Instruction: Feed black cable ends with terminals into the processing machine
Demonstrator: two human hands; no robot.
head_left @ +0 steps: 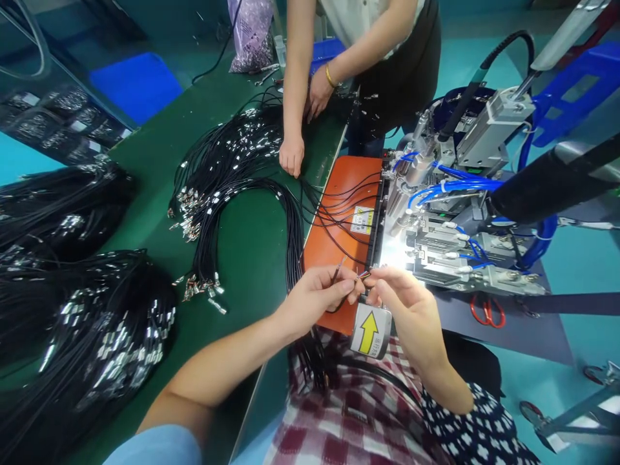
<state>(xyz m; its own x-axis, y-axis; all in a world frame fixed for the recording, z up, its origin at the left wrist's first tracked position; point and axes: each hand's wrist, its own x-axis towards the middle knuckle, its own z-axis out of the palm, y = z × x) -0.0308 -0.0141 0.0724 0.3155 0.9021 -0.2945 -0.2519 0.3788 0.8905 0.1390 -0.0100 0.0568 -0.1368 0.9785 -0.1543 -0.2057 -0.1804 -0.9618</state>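
My left hand [322,294] is closed in a pinch on a thin black cable near its stripped end, above the orange plate [334,252]. Facing it, my right hand [404,300] pinches the fine coloured wires [362,276] at the cable's end between thumb and fingers. The fingertips of both hands almost meet there. Several black cables [339,210] run across the orange plate to the machine's edge. Below my fingers sits a grey block with a yellow arrow label [371,329]. More black cables [293,239] hang over the table edge beside my left hand.
A machine [450,245] with blue air tubes and metal cylinders stands at the right. Bundles of black cables [232,155] lie on the green table [252,239], with larger piles [116,329] at left. Across the table, a co-worker's hands [292,155] touch cables. Red-handled scissors [487,312] lie right.
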